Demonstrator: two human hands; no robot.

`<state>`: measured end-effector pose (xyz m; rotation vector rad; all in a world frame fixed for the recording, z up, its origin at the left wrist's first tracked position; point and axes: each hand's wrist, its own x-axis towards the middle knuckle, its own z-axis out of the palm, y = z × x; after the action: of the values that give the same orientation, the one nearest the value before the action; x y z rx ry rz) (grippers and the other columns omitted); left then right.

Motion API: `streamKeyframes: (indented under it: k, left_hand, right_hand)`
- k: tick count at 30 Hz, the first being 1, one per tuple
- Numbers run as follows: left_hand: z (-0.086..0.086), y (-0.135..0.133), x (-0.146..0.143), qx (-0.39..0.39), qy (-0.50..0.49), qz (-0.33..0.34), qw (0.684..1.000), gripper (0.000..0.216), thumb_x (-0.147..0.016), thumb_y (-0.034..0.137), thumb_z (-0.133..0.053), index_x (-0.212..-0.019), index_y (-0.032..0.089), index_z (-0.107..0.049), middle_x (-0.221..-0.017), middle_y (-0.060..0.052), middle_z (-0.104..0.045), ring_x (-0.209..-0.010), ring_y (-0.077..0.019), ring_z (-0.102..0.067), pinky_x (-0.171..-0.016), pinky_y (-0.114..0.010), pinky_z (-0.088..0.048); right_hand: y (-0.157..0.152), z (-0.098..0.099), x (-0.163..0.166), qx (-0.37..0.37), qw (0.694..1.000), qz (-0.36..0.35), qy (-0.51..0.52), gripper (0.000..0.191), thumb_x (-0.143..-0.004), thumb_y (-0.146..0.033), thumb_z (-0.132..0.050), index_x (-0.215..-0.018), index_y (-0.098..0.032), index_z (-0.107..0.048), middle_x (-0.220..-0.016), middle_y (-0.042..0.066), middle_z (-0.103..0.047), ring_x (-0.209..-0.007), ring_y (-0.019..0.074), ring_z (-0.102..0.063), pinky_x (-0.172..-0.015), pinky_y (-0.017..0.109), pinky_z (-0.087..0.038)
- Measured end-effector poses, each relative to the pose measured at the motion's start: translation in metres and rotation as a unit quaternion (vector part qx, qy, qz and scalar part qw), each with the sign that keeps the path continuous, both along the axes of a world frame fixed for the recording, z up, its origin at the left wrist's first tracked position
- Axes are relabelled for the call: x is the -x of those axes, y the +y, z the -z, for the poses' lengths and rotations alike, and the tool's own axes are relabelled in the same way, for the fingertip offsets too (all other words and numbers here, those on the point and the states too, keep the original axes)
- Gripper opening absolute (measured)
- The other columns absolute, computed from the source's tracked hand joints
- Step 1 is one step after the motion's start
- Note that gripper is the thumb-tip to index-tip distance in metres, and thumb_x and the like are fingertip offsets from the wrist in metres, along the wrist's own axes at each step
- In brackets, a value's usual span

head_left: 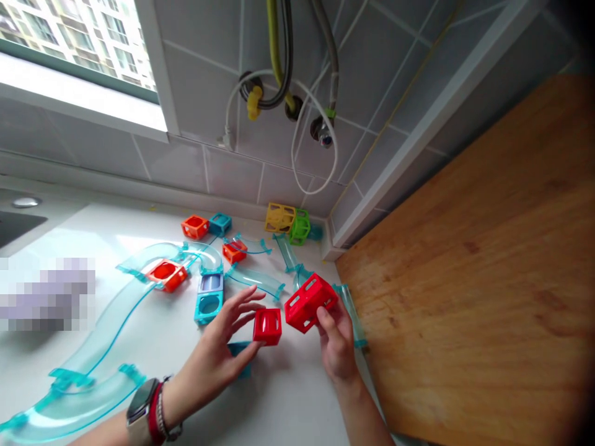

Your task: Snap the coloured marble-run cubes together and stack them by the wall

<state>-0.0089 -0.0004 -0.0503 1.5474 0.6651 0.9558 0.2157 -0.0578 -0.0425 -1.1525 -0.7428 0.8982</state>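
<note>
My left hand [223, 341], with a watch and bracelets at the wrist, holds a small red cube block [268, 326] by its left side, thumb below and fingers above. A longer red block with slotted openings [310, 302] is gripped in my right hand [338, 344], thumb on its near face. The two red pieces are a small gap apart. Behind my left thumb a blue piece [242, 359] shows in part. Just left of my left fingers stands a blue block with a round hole [208, 306].
Translucent teal track pieces [109, 325] run across the white counter. Orange blocks [167, 275], a yellow block [279, 218] and a green block [300, 227] lie toward the wall. A wooden panel [474, 266] borders the right. Cables and hoses [279, 62] hang above.
</note>
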Motion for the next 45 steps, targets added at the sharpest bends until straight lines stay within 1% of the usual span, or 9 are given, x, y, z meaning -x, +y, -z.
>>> streamKeyframes:
  k: [6,10,15,19,28,33,36,40,45]
  left_hand:
    - [-0.005,0.001,0.002,0.111,-0.043,0.005,0.993,0.047,-0.102,0.036,-0.059,-0.145,0.028,-0.044,-0.144,-0.017,-0.057,-0.123,-0.0326,-0.065,-0.091,-0.042,-0.064]
    - [-0.006,0.008,0.004,0.178,-0.029,0.006,0.984,0.044,-0.098,0.045,-0.064,-0.134,0.022,-0.054,-0.130,-0.016,-0.067,-0.113,-0.0318,-0.071,-0.087,-0.038,-0.063]
    - [-0.006,0.013,0.004,0.180,-0.023,0.010,0.983,0.038,-0.097,0.047,-0.065,-0.124,0.021,-0.059,-0.122,-0.013,-0.070,-0.103,-0.0291,-0.074,-0.083,-0.037,-0.063]
    - [-0.005,0.014,0.003,0.189,-0.009,0.012,0.982,0.038,-0.097,0.048,-0.063,-0.124,0.021,-0.060,-0.121,-0.011,-0.070,-0.093,-0.0264,-0.075,-0.079,-0.036,-0.063]
    - [-0.005,0.014,0.001,0.142,-0.001,0.031,0.989,0.034,-0.097,0.043,-0.063,-0.122,0.020,-0.064,-0.120,-0.011,-0.071,-0.104,-0.0263,-0.070,-0.087,-0.033,-0.059]
    - [-0.009,0.014,0.003,0.155,-0.032,0.030,0.987,0.032,-0.099,0.043,-0.063,-0.119,0.019,-0.065,-0.120,-0.011,-0.071,-0.103,-0.0252,-0.070,-0.084,-0.030,-0.057]
    - [-0.014,0.013,0.002,0.199,-0.053,0.060,0.977,0.032,-0.097,0.042,-0.066,-0.120,0.019,-0.064,-0.118,-0.011,-0.071,-0.096,-0.0250,-0.072,-0.081,-0.032,-0.059]
    - [-0.017,0.011,0.001,0.246,-0.055,0.098,0.963,0.032,-0.100,0.043,-0.060,-0.124,0.021,-0.059,-0.113,-0.010,-0.071,-0.084,-0.0236,-0.074,-0.074,-0.033,-0.061]
    - [-0.024,0.005,0.004,0.074,0.067,0.072,0.992,0.028,-0.095,0.031,-0.065,-0.121,0.021,-0.064,-0.121,-0.009,-0.070,-0.106,-0.0257,-0.070,-0.089,-0.032,-0.060]
  right_hand:
    - [-0.001,0.000,0.002,0.039,0.994,-0.035,0.098,0.050,-0.094,-0.048,-0.064,-0.139,-0.027,-0.058,-0.126,0.009,-0.073,-0.109,0.0292,-0.072,-0.089,0.043,-0.061]
    - [-0.002,0.000,0.003,0.047,0.996,-0.042,0.062,0.053,-0.093,-0.048,-0.065,-0.140,-0.026,-0.056,-0.128,0.009,-0.072,-0.110,0.0299,-0.072,-0.090,0.045,-0.061]
    - [-0.002,-0.005,0.005,0.004,0.996,-0.085,-0.031,0.047,-0.088,-0.041,-0.073,-0.131,-0.024,-0.064,-0.123,0.008,-0.074,-0.113,0.0287,-0.069,-0.104,0.045,-0.054]
    - [0.000,-0.005,0.005,0.024,0.992,-0.110,-0.049,0.049,-0.089,-0.040,-0.073,-0.133,-0.023,-0.062,-0.126,0.009,-0.072,-0.113,0.0282,-0.069,-0.103,0.044,-0.056]
    - [0.000,0.006,0.013,0.074,0.973,-0.163,-0.145,0.049,-0.084,-0.025,-0.077,-0.131,-0.024,-0.062,-0.138,0.010,-0.065,-0.128,0.0261,-0.063,-0.107,0.040,-0.054]
    - [-0.005,0.001,0.009,0.039,0.962,-0.176,-0.204,0.075,-0.086,-0.026,-0.075,-0.153,-0.032,-0.042,-0.157,0.009,-0.049,-0.145,0.0287,-0.048,-0.117,0.049,-0.046]
    - [-0.008,-0.004,0.005,-0.004,0.947,-0.151,-0.283,0.080,-0.084,-0.030,-0.078,-0.155,-0.032,-0.042,-0.161,0.009,-0.042,-0.147,0.0320,-0.044,-0.119,0.053,-0.042]
    - [-0.011,-0.009,0.005,-0.064,0.912,-0.097,-0.393,0.071,-0.087,-0.040,-0.077,-0.151,-0.030,-0.048,-0.151,0.012,-0.049,-0.140,0.0334,-0.050,-0.115,0.054,-0.045]
    - [-0.015,-0.011,0.019,-0.178,0.829,-0.133,-0.513,0.091,-0.082,-0.059,-0.080,-0.156,-0.025,-0.041,-0.143,0.016,-0.057,-0.135,0.0373,-0.051,-0.114,0.058,-0.044]
